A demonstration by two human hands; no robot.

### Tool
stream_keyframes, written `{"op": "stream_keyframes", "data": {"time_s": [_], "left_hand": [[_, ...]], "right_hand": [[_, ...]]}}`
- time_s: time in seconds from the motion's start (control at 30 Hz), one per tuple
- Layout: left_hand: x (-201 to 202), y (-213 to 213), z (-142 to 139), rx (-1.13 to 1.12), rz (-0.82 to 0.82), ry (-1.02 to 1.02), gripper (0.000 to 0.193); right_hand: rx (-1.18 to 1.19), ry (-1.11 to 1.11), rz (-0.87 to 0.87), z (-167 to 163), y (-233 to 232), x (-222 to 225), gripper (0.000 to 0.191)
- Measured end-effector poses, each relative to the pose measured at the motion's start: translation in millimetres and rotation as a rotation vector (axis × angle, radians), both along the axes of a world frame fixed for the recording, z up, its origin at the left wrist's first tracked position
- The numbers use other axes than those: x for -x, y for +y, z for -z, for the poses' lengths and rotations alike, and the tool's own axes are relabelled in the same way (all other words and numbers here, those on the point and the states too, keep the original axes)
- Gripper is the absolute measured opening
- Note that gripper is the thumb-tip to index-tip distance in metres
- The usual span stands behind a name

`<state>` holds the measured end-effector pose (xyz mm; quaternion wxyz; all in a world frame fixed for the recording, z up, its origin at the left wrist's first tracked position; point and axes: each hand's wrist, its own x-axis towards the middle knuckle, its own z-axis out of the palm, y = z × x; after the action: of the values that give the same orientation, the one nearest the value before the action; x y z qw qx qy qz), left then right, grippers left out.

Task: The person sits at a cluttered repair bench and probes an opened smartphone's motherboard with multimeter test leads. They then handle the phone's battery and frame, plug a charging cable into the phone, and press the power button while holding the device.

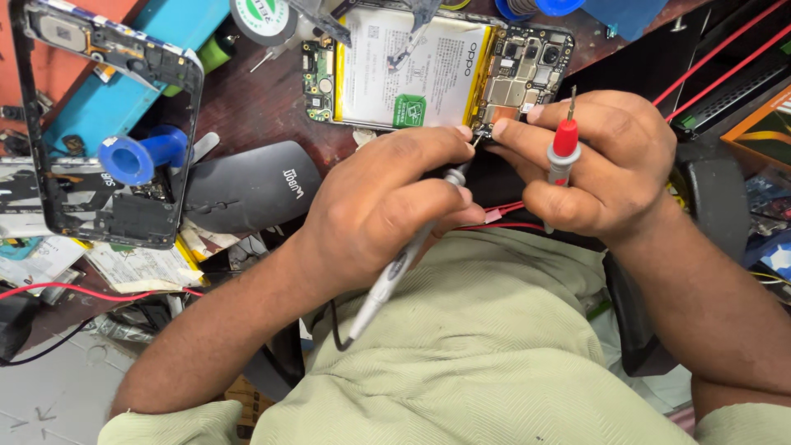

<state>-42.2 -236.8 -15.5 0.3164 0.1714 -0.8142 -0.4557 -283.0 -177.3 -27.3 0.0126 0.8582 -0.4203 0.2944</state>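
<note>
two probe tips: grey probe (404, 259) pinched by left hand (383, 210), red probe (563, 148) in right hand (601, 165), contact hidden.

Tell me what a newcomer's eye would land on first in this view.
First the two hands meeting mid-frame: the left hand grips a grey probe like a pen, while the right hand holds a red probe with its tip pointing up. Just above them lies an opened phone showing its white battery and circuit board. At far left sits an empty phone frame beside a blue funnel-shaped tool.
</note>
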Motion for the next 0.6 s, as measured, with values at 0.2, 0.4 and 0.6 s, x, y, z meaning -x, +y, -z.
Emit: {"op": "stream_keyframes", "data": {"time_s": [0.2,0.4,0.6], "left_hand": [[4.6,-3.1,2.6,-0.013,0.025,0.000,0.044],[4.2,-8.1,0.9,-0.023,0.059,-0.018,0.039],[6.2,-10.3,-1.0,-0.010,0.052,-0.046,0.032]], "right_hand": [[0.002,-0.030,0.000,3.4,-2.8,0.7,0.047],[-0.009,-0.024,-0.008,4.5,-4.6,2.1,0.046],[-0.004,-0.014,-0.014,5.3,-7.2,3.0,0.045]]}}
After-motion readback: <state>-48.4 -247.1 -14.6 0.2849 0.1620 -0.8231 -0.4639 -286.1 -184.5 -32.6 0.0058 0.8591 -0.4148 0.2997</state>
